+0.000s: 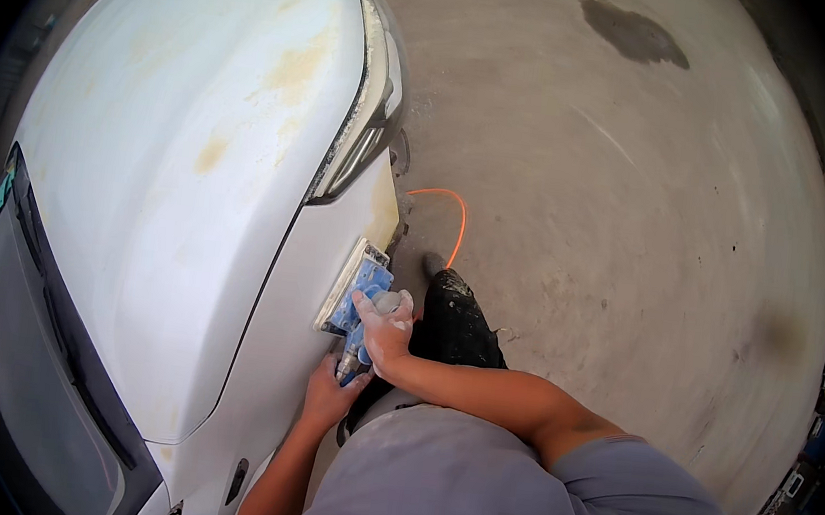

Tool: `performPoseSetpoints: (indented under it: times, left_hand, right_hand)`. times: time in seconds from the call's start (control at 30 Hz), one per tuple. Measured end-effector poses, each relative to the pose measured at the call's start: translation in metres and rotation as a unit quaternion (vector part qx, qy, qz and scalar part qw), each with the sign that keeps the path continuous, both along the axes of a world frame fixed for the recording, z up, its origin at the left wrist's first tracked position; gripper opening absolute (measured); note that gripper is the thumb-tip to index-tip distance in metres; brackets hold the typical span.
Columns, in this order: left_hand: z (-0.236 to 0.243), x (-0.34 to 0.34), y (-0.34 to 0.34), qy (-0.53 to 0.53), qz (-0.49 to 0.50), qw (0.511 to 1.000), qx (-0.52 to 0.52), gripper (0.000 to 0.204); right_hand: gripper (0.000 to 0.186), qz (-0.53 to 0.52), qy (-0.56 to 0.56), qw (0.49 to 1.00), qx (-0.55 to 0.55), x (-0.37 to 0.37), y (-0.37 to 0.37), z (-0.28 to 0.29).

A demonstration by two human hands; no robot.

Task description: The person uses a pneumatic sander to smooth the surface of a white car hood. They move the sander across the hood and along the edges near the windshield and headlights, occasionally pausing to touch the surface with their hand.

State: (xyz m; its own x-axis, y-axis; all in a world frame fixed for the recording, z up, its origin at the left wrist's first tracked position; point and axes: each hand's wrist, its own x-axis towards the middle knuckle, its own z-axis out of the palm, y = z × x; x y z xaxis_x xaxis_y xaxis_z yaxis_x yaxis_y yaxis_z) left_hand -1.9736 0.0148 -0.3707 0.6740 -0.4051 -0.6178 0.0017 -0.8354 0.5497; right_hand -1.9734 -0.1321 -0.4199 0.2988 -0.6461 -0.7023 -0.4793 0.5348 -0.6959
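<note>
A blue, rectangular air-powered sanding block [357, 290] lies flat against the white front fender [308, 347] of a car, just below the headlight [365, 132] and beside a yellowish, sanded-through patch, its pad pressed face-on to the panel so the whole sole bears on the curve. The right hand [387, 330] sits on top of the tool, its grip clenched around the pale knob at the rear of the body, the wrist cocked and the forearm reaching across the person's grey-shirted chest from the right. The left hand [330, 395] is lower, fingers curled about the tool's tail end where the hose joins, and it also rests against the fender; the grip looks closed on that end, though the fingertips are hidden. An orange air hose [454, 220] loops over the grey concrete floor [636, 231] behind the tool, well clear of the panel. The white bonnet [192, 154], blotched with tan patches, fills the left; a dark wet stain [635, 32] marks the floor far off.
</note>
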Motion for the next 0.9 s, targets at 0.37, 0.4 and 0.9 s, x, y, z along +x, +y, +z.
performPoseSetpoints:
  times: [0.37, 0.4, 0.9]
  left_hand:
    - [-0.114, 0.046, -0.162, -0.07, -0.008, 0.997, 0.043, 0.033]
    - [-0.136, 0.055, -0.184, -0.081, 0.003, 0.996, 0.036, 0.033]
    - [-0.099, 0.098, -0.133, 0.008, 0.026, 1.0, 0.002, 0.041]
  right_hand:
    - [0.038, -0.042, -0.17, 0.984, 0.04, 0.055, -0.145, -0.139]
    - [0.037, -0.048, -0.17, 0.983, 0.055, 0.07, -0.171, -0.137]
    - [0.066, 0.174, -0.023, 0.983, -0.057, 0.083, -0.152, -0.115]
